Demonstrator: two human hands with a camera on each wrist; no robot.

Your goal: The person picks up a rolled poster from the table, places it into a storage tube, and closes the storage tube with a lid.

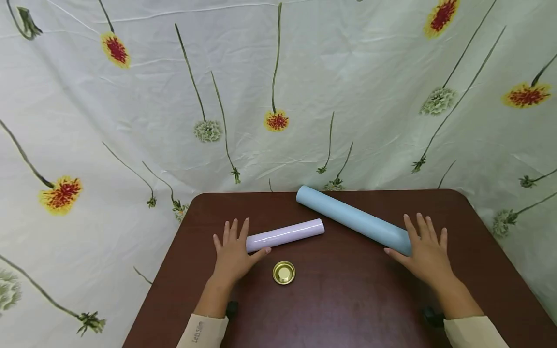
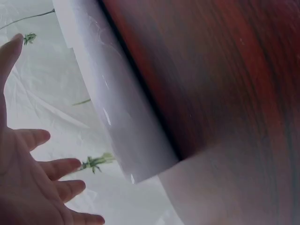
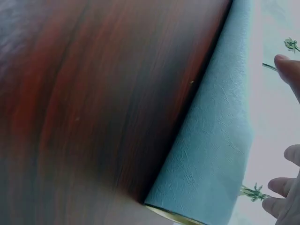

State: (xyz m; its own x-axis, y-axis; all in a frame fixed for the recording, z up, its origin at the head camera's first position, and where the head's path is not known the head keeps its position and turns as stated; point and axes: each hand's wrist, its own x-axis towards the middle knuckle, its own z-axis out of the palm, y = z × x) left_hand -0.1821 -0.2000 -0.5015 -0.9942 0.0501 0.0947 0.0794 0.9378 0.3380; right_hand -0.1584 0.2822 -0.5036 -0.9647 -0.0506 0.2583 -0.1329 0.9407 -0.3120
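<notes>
A glossy lavender roll [image 1: 285, 235] lies at a slant on the brown table, its near-left end hidden behind my left hand [image 1: 232, 256]. That hand's fingers are spread, and in the left wrist view they show apart from the roll [image 2: 122, 103]. On the right, a longer, thicker light-blue roll [image 1: 354, 217] reaches toward the table's back edge. My right hand [image 1: 428, 256] covers its near end in the head view, fingers spread wide. From the right wrist, the blue roll [image 3: 206, 136] shows a finely creased surface, with fingertips [image 3: 281, 186] beside it. Neither hand grips anything.
A small round gold dish or lid [image 1: 284, 273] sits near the left hand, in front of the lavender roll. The dark brown table [image 1: 339, 299] has rounded back corners. A white cloth printed with flowers [image 1: 370, 87] hangs behind it and along the sides.
</notes>
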